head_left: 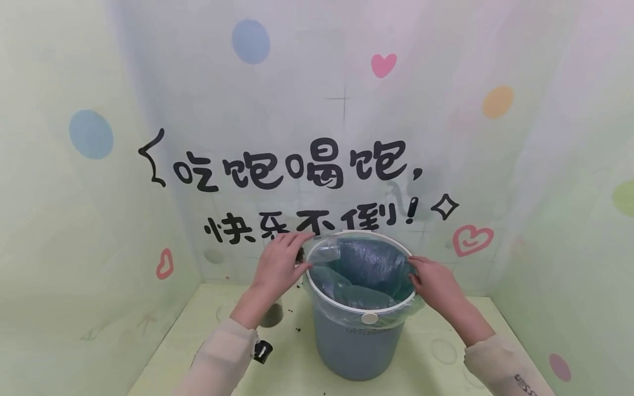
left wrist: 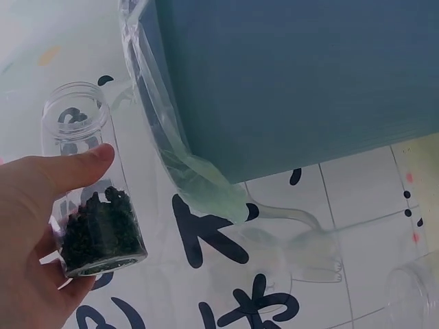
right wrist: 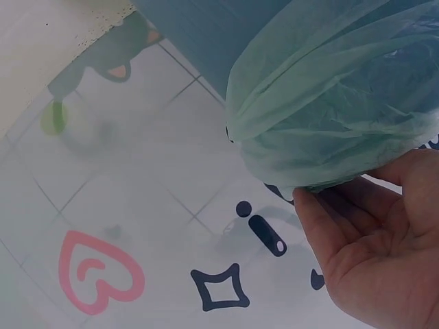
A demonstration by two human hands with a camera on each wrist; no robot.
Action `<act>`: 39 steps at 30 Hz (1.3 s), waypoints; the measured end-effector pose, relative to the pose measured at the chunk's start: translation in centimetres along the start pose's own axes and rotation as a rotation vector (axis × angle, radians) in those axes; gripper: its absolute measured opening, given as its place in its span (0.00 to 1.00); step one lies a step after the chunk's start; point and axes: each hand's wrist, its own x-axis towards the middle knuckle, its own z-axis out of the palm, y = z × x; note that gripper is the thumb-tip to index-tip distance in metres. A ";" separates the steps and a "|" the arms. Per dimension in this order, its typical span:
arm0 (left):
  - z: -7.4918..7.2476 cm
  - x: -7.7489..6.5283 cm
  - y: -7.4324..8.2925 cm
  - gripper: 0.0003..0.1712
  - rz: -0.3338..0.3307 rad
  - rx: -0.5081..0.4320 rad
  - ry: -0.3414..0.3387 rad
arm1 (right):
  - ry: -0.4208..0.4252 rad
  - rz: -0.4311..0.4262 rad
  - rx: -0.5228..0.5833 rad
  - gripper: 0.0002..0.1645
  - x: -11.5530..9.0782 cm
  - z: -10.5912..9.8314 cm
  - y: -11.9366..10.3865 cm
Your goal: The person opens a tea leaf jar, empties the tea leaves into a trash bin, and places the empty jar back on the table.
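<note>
My left hand (head_left: pixel 284 261) grips a clear jar (left wrist: pixel 89 164) with dark, crumbly leaves (left wrist: pixel 101 229) in its base end. In the head view the jar lies on its side, its uncapped mouth over the left rim of a blue-grey trash bin (head_left: pixel 356 352). A thin green bag (head_left: pixel 342 286) lines the bin and folds outward over its white rim. At the right side of the rim, my right hand (head_left: pixel 438 283) pinches the bin's edge and the bag between thumb and fingers. The right wrist view shows those fingertips (right wrist: pixel 305 199) against the bag.
Behind my left forearm stands another container (head_left: pixel 272 314) with dark contents. A small black object (head_left: pixel 262 351) lies near my left sleeve. Dark crumbs (head_left: pixel 298 329) dot the pale table (head_left: pixel 287 368) left of the bin. Printed walls (head_left: pixel 297 110) enclose the back and sides.
</note>
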 end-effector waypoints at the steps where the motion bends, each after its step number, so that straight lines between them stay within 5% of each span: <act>1: -0.1 0.0 0.0 0.38 0.004 0.004 0.003 | -0.001 0.000 -0.003 0.20 0.0 0.0 0.0; 39: 0.3 1.4 0.7 0.36 0.193 0.143 0.094 | -0.015 0.010 -0.012 0.21 0.0 0.1 -0.1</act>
